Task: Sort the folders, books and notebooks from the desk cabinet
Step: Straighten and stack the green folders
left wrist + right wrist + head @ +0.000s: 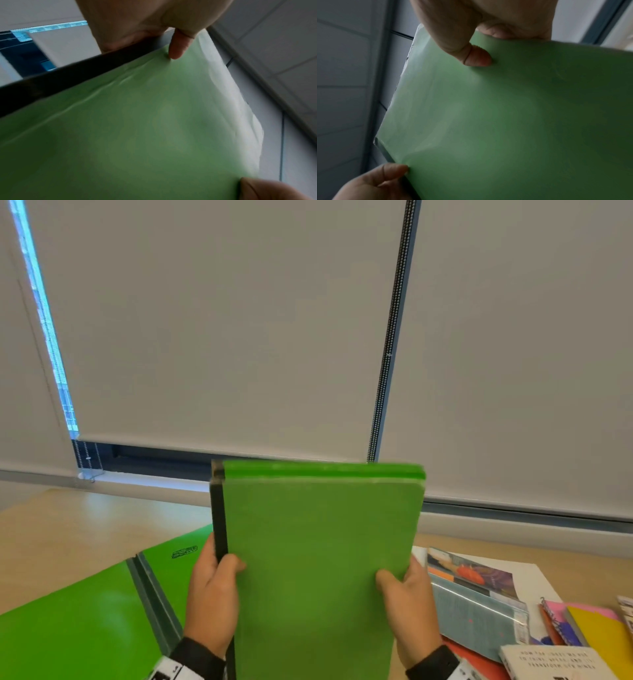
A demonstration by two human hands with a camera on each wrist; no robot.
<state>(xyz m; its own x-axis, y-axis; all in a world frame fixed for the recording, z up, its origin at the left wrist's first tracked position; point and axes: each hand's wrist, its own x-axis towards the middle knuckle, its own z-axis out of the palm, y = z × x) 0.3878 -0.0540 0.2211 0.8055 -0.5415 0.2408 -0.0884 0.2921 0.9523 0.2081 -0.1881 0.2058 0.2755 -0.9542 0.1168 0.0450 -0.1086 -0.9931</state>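
Green notebook (318, 559) stands upright above the counter (68, 529), left hand (212, 601) clamped on its black spine, right hand (407, 607) clamped on the open edge. Loose pages could slip out if it tilts.

Bare worktop (78, 518) lies open at the far left, up to the window sill. Nearer on the left a green folder (85, 618) covers the surface. On the right, a magazine (476, 573), a yellow notebook (596, 631) and a white book (555, 662) crowd together. The upright green book (318, 559) blocks the middle.
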